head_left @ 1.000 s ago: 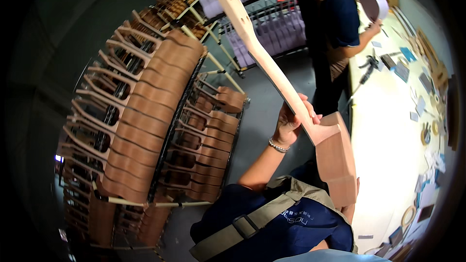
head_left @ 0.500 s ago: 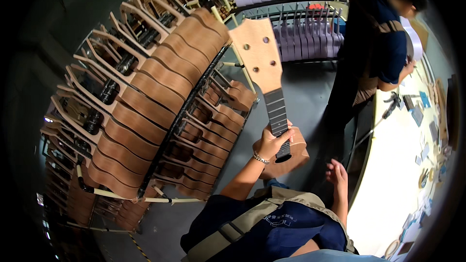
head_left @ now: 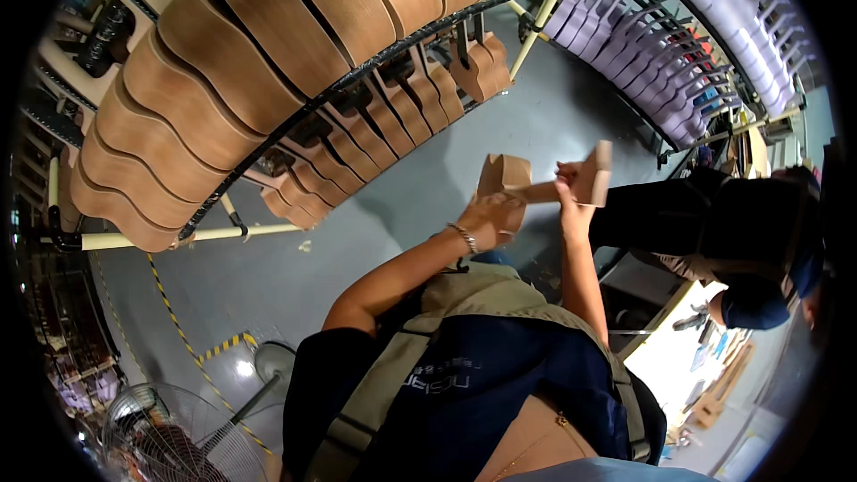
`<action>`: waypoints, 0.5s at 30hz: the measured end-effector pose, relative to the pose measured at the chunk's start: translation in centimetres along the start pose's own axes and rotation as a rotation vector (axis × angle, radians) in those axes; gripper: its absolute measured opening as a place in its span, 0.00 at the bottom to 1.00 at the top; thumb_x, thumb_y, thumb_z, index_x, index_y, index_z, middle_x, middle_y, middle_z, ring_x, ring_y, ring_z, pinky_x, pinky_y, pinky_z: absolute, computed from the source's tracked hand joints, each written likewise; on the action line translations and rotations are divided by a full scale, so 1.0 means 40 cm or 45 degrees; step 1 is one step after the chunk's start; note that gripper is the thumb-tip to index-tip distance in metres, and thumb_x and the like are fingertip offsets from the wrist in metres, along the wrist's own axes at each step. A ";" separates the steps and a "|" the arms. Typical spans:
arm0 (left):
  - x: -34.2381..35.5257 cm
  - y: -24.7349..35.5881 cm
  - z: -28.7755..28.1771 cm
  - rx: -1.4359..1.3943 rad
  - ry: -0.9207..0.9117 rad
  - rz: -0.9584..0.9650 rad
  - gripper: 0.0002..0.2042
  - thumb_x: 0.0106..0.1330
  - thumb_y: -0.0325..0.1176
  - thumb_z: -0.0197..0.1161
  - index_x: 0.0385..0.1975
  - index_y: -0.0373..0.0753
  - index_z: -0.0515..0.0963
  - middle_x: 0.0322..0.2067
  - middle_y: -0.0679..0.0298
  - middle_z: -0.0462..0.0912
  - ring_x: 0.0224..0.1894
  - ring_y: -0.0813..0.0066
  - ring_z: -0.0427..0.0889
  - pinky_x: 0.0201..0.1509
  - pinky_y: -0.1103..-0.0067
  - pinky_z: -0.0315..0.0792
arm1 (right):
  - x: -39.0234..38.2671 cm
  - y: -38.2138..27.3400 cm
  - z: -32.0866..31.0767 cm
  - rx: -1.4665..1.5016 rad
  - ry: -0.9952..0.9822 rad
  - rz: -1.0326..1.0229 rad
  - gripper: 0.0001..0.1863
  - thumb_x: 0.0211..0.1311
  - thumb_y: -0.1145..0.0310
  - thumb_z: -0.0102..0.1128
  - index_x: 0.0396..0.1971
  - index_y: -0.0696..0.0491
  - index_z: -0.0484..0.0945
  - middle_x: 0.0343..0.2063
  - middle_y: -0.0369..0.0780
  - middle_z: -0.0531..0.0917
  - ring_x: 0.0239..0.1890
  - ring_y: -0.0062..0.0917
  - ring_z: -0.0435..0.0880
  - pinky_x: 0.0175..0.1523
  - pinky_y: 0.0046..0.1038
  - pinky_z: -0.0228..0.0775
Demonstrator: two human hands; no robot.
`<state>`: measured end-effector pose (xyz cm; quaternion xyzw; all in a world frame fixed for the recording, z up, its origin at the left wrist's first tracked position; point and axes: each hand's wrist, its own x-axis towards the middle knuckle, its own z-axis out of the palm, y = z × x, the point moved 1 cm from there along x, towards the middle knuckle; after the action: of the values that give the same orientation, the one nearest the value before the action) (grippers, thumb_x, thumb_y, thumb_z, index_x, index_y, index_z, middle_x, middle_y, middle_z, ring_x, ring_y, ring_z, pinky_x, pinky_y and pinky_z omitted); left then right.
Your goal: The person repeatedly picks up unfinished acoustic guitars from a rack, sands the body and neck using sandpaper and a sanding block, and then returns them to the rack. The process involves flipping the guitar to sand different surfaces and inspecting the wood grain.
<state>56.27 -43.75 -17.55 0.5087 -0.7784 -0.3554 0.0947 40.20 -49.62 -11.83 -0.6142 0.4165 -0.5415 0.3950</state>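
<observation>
Both of my hands hold an unfinished wooden ukulele (head_left: 542,193) in front of my torso. Its brown body (head_left: 502,175) is on the left, and the pale headstock (head_left: 593,177) points right, slightly blurred. My left hand (head_left: 490,220), with a beaded bracelet at the wrist, is closed over the body near the neck joint. Around the neck just below the headstock, the fingers of my right hand (head_left: 569,193) are wrapped. The fretboard face is turned out of sight.
A rack (head_left: 348,62) of brown ukulele bodies spans the upper left. Purplish-wrapped instruments hang on another rack (head_left: 616,62) at upper right. A co-worker (head_left: 705,219) stands to the right by a lit workbench (head_left: 665,344). At lower left is a fan (head_left: 170,437).
My view has swung toward the right. The ukulele has turned from upright to nearly level, my left hand has shifted to its body, and my right hand has taken the neck.
</observation>
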 end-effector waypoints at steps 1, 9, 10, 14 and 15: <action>-0.018 -0.021 -0.056 -0.024 -0.250 -0.201 0.31 0.55 0.48 0.59 0.56 0.39 0.61 0.47 0.51 0.69 0.52 0.56 0.68 0.55 0.65 0.62 | 0.035 0.024 0.019 -0.135 -0.104 0.117 0.12 0.51 0.74 0.61 0.35 0.58 0.71 0.31 0.40 0.77 0.32 0.23 0.76 0.39 0.24 0.68; -0.052 -0.221 -0.011 -0.370 -0.182 -0.719 0.26 0.56 0.49 0.55 0.51 0.39 0.67 0.47 0.51 0.72 0.50 0.55 0.71 0.51 0.68 0.67 | 0.253 0.405 0.023 -0.643 -0.579 0.260 0.11 0.52 0.73 0.53 0.37 0.56 0.71 0.28 0.47 0.78 0.32 0.39 0.78 0.36 0.26 0.68; -0.052 -0.239 -0.001 -0.462 -0.097 -0.777 0.26 0.56 0.49 0.55 0.51 0.39 0.67 0.46 0.51 0.73 0.49 0.56 0.72 0.50 0.69 0.68 | 0.297 0.429 0.037 -0.677 -0.569 0.232 0.09 0.54 0.73 0.53 0.36 0.56 0.70 0.27 0.48 0.77 0.31 0.42 0.76 0.35 0.27 0.68; -0.006 -0.297 0.076 -0.812 0.210 -1.068 0.26 0.56 0.48 0.57 0.52 0.39 0.67 0.44 0.52 0.75 0.46 0.60 0.74 0.49 0.71 0.68 | 0.457 0.525 0.066 -0.652 -0.595 0.216 0.10 0.54 0.73 0.54 0.37 0.55 0.71 0.25 0.49 0.76 0.30 0.47 0.75 0.33 0.30 0.69; 0.015 -0.285 0.073 -0.818 0.234 -1.104 0.26 0.56 0.47 0.57 0.51 0.39 0.67 0.43 0.52 0.75 0.45 0.60 0.75 0.49 0.72 0.68 | 0.496 0.544 0.076 -0.659 -0.625 0.244 0.10 0.54 0.73 0.53 0.38 0.55 0.71 0.25 0.49 0.76 0.31 0.47 0.75 0.33 0.30 0.69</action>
<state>62.79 -45.54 -27.22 0.7575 -0.3381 -0.5358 0.1576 42.73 -75.56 -25.82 -0.7636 0.4881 -0.2153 0.3638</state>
